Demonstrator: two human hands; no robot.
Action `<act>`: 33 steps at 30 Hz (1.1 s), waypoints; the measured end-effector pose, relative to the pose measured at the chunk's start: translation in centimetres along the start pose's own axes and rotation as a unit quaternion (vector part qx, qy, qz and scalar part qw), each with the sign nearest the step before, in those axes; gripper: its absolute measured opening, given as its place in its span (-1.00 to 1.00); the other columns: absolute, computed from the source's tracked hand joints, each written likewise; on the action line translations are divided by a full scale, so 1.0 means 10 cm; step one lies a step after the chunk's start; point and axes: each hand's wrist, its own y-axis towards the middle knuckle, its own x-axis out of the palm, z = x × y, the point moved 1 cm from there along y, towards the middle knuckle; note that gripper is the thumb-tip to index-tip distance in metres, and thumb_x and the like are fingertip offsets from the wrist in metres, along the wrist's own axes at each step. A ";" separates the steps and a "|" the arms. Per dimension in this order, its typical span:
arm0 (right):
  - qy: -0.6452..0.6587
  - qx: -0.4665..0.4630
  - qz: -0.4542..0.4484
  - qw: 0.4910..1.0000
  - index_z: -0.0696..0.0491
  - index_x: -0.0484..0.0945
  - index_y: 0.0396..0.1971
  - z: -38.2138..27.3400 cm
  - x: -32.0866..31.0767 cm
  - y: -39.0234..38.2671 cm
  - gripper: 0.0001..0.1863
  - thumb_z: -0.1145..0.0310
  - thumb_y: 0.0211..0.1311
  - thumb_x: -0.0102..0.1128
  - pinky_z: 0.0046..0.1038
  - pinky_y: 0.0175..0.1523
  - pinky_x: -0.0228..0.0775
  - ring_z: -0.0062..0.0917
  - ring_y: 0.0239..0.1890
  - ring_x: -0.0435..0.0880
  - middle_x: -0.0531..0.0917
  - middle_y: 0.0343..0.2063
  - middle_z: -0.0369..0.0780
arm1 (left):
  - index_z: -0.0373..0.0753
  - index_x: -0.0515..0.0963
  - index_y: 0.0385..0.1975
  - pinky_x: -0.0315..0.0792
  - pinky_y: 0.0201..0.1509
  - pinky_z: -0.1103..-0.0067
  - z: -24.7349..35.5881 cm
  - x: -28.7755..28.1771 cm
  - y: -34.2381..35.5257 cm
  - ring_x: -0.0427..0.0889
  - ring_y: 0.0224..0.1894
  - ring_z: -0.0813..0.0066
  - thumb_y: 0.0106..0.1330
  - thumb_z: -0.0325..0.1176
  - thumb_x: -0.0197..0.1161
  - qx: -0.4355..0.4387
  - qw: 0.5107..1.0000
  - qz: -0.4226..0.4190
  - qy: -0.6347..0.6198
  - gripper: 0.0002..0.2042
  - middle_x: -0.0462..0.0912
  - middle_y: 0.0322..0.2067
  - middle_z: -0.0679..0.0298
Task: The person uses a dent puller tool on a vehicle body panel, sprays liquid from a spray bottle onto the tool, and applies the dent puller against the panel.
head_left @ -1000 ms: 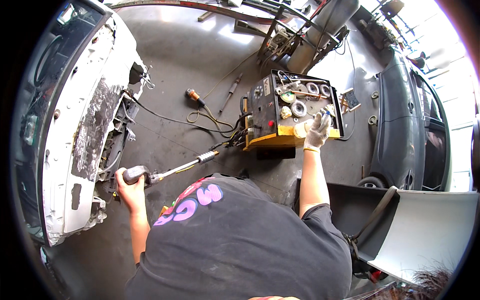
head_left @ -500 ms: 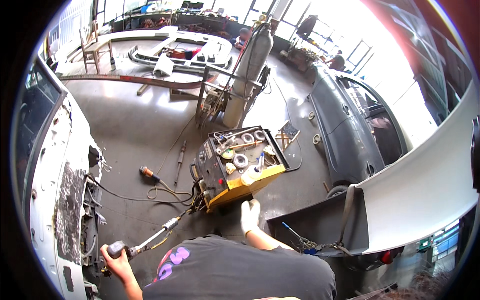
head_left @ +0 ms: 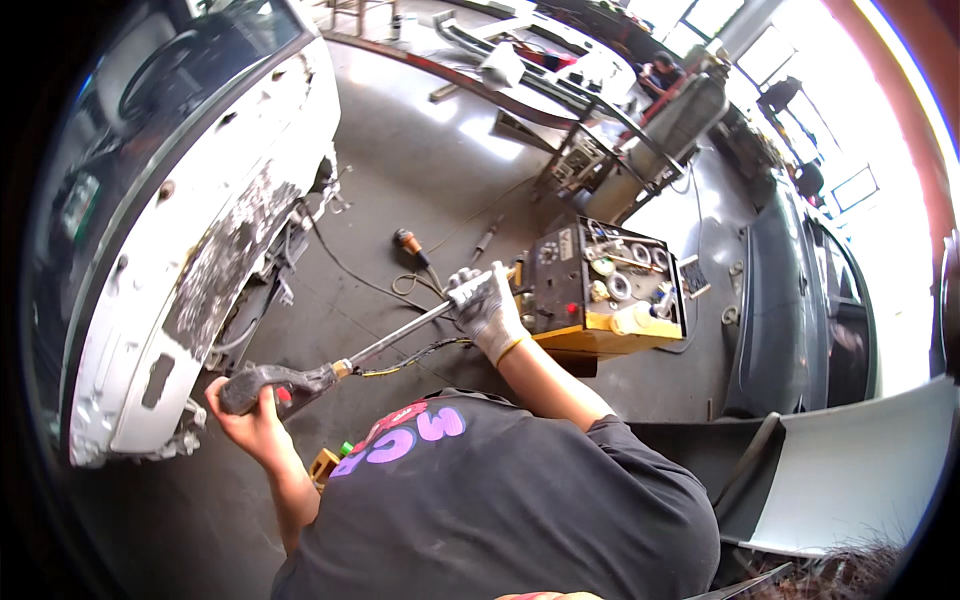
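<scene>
A slide hammer [head_left: 400, 330] with a black pistol handle and a long metal rod lies across in front of me. My left hand [head_left: 248, 428], bare, wraps round the black handle. My right hand [head_left: 492, 318], in a white and grey glove, is closed round the rod's far end, hiding part of it. A black and yellow cable runs beneath the rod. Left of the tool stands a white car side [head_left: 235, 225] with a scraped, bare-metal patch [head_left: 235, 265]; the handle is apart from it.
A black and yellow machine cart [head_left: 556, 280] carries discs, tape rolls and a bottle. An orange-ended plug [head_left: 408, 240] and cables lie on the floor. Behind stands a gas cylinder [head_left: 685, 115]. A grey car [head_left: 780, 310] and a white panel [head_left: 850, 475] are at right. Another person [head_left: 662, 75] sits far back.
My right hand has moved onto the slide hammer's rod and closed round it. The view has swung left, bringing more of the white car in. My left hand still holds the handle.
</scene>
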 end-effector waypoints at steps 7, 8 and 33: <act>-0.268 -0.079 -0.309 0.909 -0.05 0.50 -0.16 1.13 1.67 -0.64 -0.67 -0.03 0.55 0.22 -0.22 -0.12 0.61 -0.24 -0.23 0.73 0.64 -0.36 -0.21 | -0.15 0.36 0.43 0.57 0.27 0.20 -2.16 -0.62 -0.53 0.59 0.22 0.22 0.50 -0.12 0.27 -0.542 0.814 0.080 -0.192 -0.44 0.50 0.31 0.11; -0.322 -0.075 -0.342 0.880 -0.03 0.48 -0.15 1.39 1.77 -0.67 -0.68 0.02 0.55 0.21 -0.21 -0.12 0.61 -0.26 -0.24 0.73 0.64 -0.37 -0.18 | -0.10 0.34 0.46 0.56 0.29 0.18 -2.54 -0.66 -0.77 0.58 0.24 0.21 0.54 -0.04 0.21 -0.600 0.772 0.032 -0.209 -0.43 0.48 0.34 0.12; -0.595 0.075 -0.258 0.757 0.04 0.45 -0.46 3.69 1.15 -0.43 -0.67 0.24 0.56 0.21 -0.38 -0.31 0.47 -0.50 -0.56 0.53 0.55 -0.60 -0.23 | -0.28 0.65 -0.07 0.56 -0.16 0.39 -2.96 -0.96 -1.58 0.68 -0.25 0.43 0.50 -0.16 0.11 -0.657 0.721 -0.199 -0.096 -0.68 0.72 -0.24 0.22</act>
